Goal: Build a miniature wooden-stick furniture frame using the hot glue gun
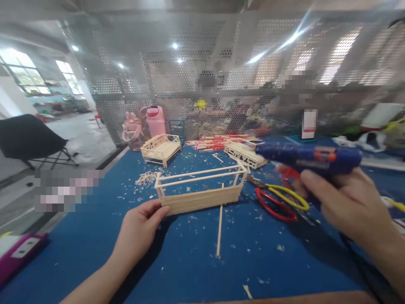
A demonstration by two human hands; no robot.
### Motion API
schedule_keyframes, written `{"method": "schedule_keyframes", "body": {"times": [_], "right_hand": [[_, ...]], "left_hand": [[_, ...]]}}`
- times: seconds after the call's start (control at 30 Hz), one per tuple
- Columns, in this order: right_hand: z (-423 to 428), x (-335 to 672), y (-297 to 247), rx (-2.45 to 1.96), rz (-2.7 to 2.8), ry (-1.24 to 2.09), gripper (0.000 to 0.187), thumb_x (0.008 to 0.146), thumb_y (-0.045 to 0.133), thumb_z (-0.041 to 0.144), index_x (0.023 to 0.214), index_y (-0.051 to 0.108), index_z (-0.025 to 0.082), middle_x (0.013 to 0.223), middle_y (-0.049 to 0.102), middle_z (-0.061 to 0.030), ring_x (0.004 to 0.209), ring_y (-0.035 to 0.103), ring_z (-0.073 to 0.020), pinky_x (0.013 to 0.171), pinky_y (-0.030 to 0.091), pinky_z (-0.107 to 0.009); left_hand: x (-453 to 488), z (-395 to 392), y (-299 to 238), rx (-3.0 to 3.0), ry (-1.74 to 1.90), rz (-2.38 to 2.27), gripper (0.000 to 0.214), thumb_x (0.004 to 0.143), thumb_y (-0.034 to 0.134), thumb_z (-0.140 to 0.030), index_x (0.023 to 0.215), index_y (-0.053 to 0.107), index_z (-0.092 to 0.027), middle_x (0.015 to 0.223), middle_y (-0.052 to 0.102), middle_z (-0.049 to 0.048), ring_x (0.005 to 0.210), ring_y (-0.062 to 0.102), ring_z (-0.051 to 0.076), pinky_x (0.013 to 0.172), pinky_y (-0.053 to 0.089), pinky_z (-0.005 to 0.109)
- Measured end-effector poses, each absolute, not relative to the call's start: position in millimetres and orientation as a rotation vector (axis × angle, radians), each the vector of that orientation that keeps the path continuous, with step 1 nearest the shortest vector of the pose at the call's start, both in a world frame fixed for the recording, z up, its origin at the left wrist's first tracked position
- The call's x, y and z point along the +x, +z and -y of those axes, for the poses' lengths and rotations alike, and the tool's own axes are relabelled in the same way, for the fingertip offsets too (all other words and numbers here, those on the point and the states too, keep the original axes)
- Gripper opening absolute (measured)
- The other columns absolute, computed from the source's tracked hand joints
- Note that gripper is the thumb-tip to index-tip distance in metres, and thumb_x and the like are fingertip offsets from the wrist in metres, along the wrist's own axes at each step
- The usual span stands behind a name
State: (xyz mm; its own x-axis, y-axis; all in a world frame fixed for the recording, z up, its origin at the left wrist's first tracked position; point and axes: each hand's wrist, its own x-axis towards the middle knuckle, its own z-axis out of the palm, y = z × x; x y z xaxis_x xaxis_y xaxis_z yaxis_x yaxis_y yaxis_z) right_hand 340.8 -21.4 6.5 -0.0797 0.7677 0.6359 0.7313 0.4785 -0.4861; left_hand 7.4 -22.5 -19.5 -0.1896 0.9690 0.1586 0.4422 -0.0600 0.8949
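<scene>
In the head view, we pinch the near left corner of the stick frame [196, 202] between the thumb and fingers of our left hand [139, 223], so it stands on the blue table [190, 266] with its plank side towards us. Our right hand [351, 207] is wrapped around the glue gun [291, 156], raised above the scissors [284, 217], its nozzle pointing left and well apart from the frame; the gun is blurred, and we cannot tell whether any finger presses the trigger. A loose stick [219, 232] lies partly beneath the frame, and two stick models [163, 153] [245, 154] sit beyond it. We judge the step in hand to be steadying the frame with the gun at the ready; a next move with the gun calls for a firm hold on that corner and a nozzle kept clear of our left fingers.
</scene>
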Motion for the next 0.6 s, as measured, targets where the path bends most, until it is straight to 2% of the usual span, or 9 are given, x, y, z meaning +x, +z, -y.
{"method": "schedule_keyframes", "body": {"times": [0.1,0.2,0.3,0.47,0.6], "right_hand": [[46.0,344.2,-9.4,-1.297,1.867,-0.159,0.017,0.088,0.05,0.039,0.088,0.062,0.027,0.092,0.071,-0.0065,0.083,0.069,-0.0292,0.067,0.056,-0.04],[55.3,342.9,-22.3,-1.239,1.976,-0.257,0.021,0.088,0.05,0.033,0.107,0.055,0.025,0.092,0.072,-0.0064,0.076,0.071,-0.024,0.057,0.056,-0.031],[53.2,341.1,-28.4,-1.224,2.026,-0.269,0.022,0.09,0.048,0.029,0.111,0.051,0.023,0.094,0.072,-0.0076,0.074,0.071,-0.0219,0.057,0.055,-0.028],[46.9,337.4,-28.5,-1.274,2.082,-0.218,0.026,0.091,0.044,0.028,0.115,0.05,0.022,0.101,0.071,-0.0104,0.072,0.071,-0.0225,0.056,0.054,-0.029],[47.4,335.9,-27.0,-1.267,2.078,-0.23,0.026,0.092,0.044,0.028,0.115,0.051,0.021,0.099,0.071,-0.0105,0.074,0.071,-0.0232,0.056,0.054,-0.029]], "left_hand": [[5.7,21.6,-20.6,1.543,1.186,-1.707,0.022,0.059,0.067,-0.044,0.065,0.077,-0.025,0.059,0.072,0.0021,0.066,0.065,0.024,0.071,0.052,0.031],[3.5,20.7,-24.3,1.56,1.168,-1.74,0.023,0.06,0.066,-0.044,0.067,0.077,-0.025,0.062,0.073,0.0027,0.066,0.066,0.024,0.072,0.052,0.031],[1.9,20.4,-27.1,1.569,1.153,-1.749,0.025,0.06,0.066,-0.046,0.069,0.077,-0.025,0.062,0.073,0.0026,0.064,0.065,0.023,0.073,0.051,0.031],[2.0,21.0,-26.3,1.545,1.155,-1.732,0.026,0.059,0.067,-0.047,0.068,0.076,-0.025,0.063,0.073,0.0026,0.065,0.065,0.024,0.072,0.052,0.031],[2.8,20.1,-26.4,1.53,1.154,-1.725,0.026,0.058,0.067,-0.047,0.069,0.076,-0.025,0.07,0.076,0.0034,0.071,0.067,0.025,0.074,0.051,0.031]]}}
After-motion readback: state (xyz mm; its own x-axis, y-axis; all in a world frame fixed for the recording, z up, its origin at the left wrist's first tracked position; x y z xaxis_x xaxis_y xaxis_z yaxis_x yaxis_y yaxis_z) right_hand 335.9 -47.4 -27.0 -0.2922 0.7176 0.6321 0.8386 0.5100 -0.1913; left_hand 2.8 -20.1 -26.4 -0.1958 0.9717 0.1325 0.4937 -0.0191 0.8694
